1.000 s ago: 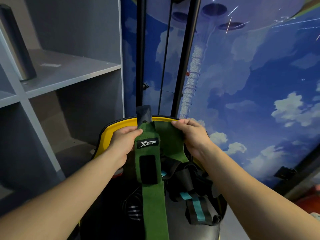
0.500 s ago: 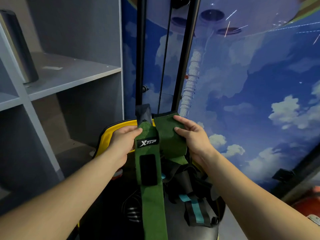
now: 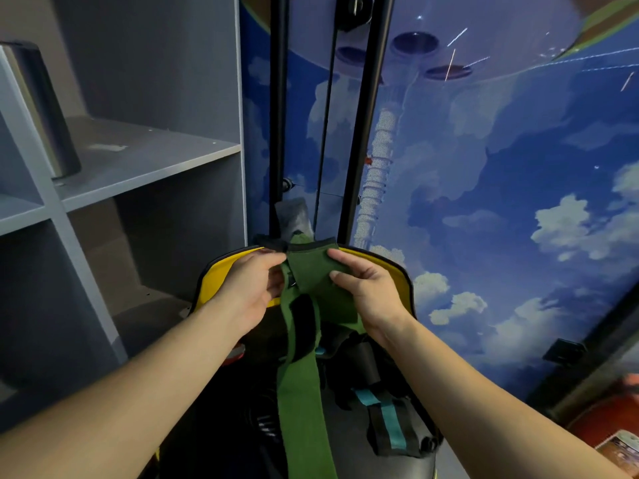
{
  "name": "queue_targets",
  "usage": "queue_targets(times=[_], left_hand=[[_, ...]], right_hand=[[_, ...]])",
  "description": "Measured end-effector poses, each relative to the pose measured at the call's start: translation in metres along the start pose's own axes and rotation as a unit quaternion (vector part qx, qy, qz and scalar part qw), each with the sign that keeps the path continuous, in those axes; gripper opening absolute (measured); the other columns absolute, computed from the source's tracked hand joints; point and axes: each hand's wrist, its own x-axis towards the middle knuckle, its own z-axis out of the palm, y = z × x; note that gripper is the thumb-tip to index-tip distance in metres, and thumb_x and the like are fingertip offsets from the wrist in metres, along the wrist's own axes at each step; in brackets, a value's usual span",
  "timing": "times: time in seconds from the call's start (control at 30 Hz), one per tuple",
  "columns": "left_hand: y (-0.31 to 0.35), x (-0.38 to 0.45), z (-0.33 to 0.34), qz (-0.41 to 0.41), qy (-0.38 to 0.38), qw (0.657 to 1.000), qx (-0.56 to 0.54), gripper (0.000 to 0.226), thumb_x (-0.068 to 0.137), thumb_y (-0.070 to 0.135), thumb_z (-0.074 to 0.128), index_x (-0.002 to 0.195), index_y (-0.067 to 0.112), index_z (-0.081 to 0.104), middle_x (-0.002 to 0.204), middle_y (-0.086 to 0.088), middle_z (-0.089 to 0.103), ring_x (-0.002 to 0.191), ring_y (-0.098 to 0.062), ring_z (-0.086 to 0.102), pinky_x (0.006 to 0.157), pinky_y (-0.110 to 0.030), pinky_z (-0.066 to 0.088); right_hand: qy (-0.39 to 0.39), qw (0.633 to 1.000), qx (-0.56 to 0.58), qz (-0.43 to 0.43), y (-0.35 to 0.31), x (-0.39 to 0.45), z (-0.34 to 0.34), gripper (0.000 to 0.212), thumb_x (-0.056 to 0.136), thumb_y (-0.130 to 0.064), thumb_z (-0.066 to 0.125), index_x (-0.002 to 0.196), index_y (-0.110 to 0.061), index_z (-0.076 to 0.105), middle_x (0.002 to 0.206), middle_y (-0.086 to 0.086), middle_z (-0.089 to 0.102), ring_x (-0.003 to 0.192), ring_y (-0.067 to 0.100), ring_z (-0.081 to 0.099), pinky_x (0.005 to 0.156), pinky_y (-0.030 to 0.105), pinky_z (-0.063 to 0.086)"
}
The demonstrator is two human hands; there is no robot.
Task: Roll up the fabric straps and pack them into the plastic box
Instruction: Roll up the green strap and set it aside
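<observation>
Two bare forearms reach up from the bottom of the view, and between them one long green strap (image 3: 304, 402) hangs straight down out of sight. Beside it, lower right, lies one black strap with a teal stripe (image 3: 392, 426), loose on a dark heap whose other pieces I cannot count. Both sit in front of a yellow-rimmed black container (image 3: 403, 274), probably the plastic box, though its interior is hidden.

Farther up, the left hand (image 3: 249, 288) pinches the green strap at its upper left, fingers curled round the edge. The right hand (image 3: 366, 288) holds the folded top flap, thumb and fingers narrow on the cloth. The strap's top end stands just in front of the box's far rim, doubled over rather than rolled as yet.

The webbing looks light, soft and limp; it will sag and unwind unless kept taut, so I judge the best hold is at the folded end, with the tail left hanging to feed the roll. It is not fragile or slippery.

Beyond the hands rise two black poles (image 3: 278, 115). At far left, a grey shelf (image 3: 145, 167) carries one dark cylinder (image 3: 41, 112); a blue sky mural (image 3: 501, 167) fills the wall.
</observation>
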Motion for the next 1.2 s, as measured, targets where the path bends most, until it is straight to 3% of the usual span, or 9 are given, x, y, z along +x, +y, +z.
queue_targets(times=[0.13, 0.3, 0.4, 0.57, 0.7, 0.87, 0.97, 1.1, 1.2], left_hand=[[0.005, -0.009, 0.0, 0.038, -0.025, 0.999, 0.029, 0.034, 0.091, -0.004, 0.054, 0.07, 0.016, 0.072, 0.075, -0.004, 0.074, 0.066, -0.018, 0.068, 0.062, -0.032, 0.05], [0.006, -0.017, 0.008, 0.061, -0.034, 0.992, 0.102, 0.024, 0.086, -0.001, 0.073, 0.106, 0.011, 0.075, 0.098, -0.004, 0.079, 0.091, -0.02, 0.076, 0.083, -0.033, 0.057], [0.014, -0.014, 0.011, 0.057, 0.002, 0.992, 0.111, 0.02, 0.083, 0.005, 0.079, 0.1, 0.014, 0.075, 0.094, 0.0, 0.079, 0.093, -0.019, 0.075, 0.085, -0.032, 0.057], [0.054, -0.014, 0.021, 0.079, -0.021, 0.992, 0.098, 0.02, 0.083, 0.003, 0.076, 0.1, 0.015, 0.076, 0.092, 0.0, 0.079, 0.078, -0.009, 0.074, 0.066, -0.018, 0.056], [0.079, -0.019, 0.032, 0.103, -0.057, 0.989, 0.088, 0.016, 0.085, 0.001, 0.073, 0.095, 0.013, 0.075, 0.091, -0.002, 0.079, 0.08, -0.012, 0.075, 0.081, -0.024, 0.058], [0.077, -0.011, 0.025, 0.083, 0.021, 0.995, 0.049, 0.017, 0.085, 0.001, 0.075, 0.098, 0.011, 0.071, 0.086, -0.002, 0.078, 0.071, -0.012, 0.074, 0.07, -0.026, 0.058], [0.069, -0.005, 0.015, 0.063, 0.05, 0.997, 0.016, 0.039, 0.083, 0.001, 0.077, 0.121, 0.003, 0.067, 0.104, -0.015, 0.076, 0.086, -0.021, 0.074, 0.078, -0.03, 0.058], [0.055, 0.001, 0.008, 0.038, 0.057, 0.998, -0.013, 0.018, 0.087, -0.005, 0.07, 0.097, 0.01, 0.068, 0.079, -0.005, 0.077, 0.069, -0.015, 0.073, 0.065, -0.023, 0.06], [0.041, 0.008, 0.003, 0.011, 0.09, 0.994, -0.053, 0.022, 0.086, -0.003, 0.073, 0.1, 0.012, 0.062, 0.086, -0.009, 0.075, 0.071, -0.016, 0.071, 0.065, -0.029, 0.058]], right_hand=[[0.022, 1.0, -0.011, 0.002, -0.004, 0.001, 0.001, 0.035, 0.092, 0.005, 0.065, 0.113, -0.021, 0.076, 0.113, 0.006, 0.076, 0.103, 0.026, 0.073, 0.094, 0.046, 0.058], [-0.002, 1.0, 0.008, -0.001, -0.017, 0.003, 0.003, 0.034, 0.094, 0.006, 0.062, 0.114, -0.018, 0.075, 0.109, 0.008, 0.076, 0.096, 0.026, 0.074, 0.082, 0.038, 0.062], [-0.015, 1.0, 0.001, -0.022, -0.02, 0.007, 0.0, 0.031, 0.092, 0.008, 0.062, 0.116, -0.011, 0.067, 0.111, 0.01, 0.074, 0.094, 0.03, 0.073, 0.079, 0.039, 0.062], [-0.034, 0.996, -0.086, -0.001, -0.014, 0.01, -0.027, 0.038, 0.087, -0.001, 0.075, 0.119, -0.014, 0.059, 0.108, 0.005, 0.075, 0.096, 0.03, 0.073, 0.088, 0.048, 0.059], [-0.041, 0.959, -0.277, 0.034, -0.016, 0.009, -0.035, 0.022, 0.091, -0.024, 0.075, 0.111, -0.018, 0.072, 0.095, -0.005, 0.078, 0.082, 0.011, 0.076, 0.074, 0.028, 0.062], [-0.001, 0.979, -0.2, 0.031, -0.035, 0.02, -0.035, 0.004, 0.092, -0.015, 0.073, 0.089, -0.015, 0.071, 0.07, -0.005, 0.076, 0.06, 0.008, 0.072, 0.051, 0.017, 0.053], [-0.003, 0.981, -0.192, 0.032, -0.044, 0.029, -0.032, 0.006, 0.093, -0.012, 0.072, 0.096, -0.008, 0.075, 0.077, 0.002, 0.077, 0.065, 0.014, 0.074, 0.055, 0.021, 0.056], [0.039, 0.98, -0.195, 0.019, -0.054, 0.047, -0.028, 0.014, 0.096, -0.019, 0.069, 0.1, -0.007, 0.076, 0.089, 0.01, 0.078, 0.073, 0.019, 0.075, 0.059, 0.023, 0.057], [0.047, 0.984, -0.173, 0.017, -0.065, 0.058, -0.018, 0.018, 0.096, -0.028, 0.069, 0.095, -0.011, 0.075, 0.084, 0.007, 0.078, 0.075, 0.02, 0.075, 0.059, 0.025, 0.058]])
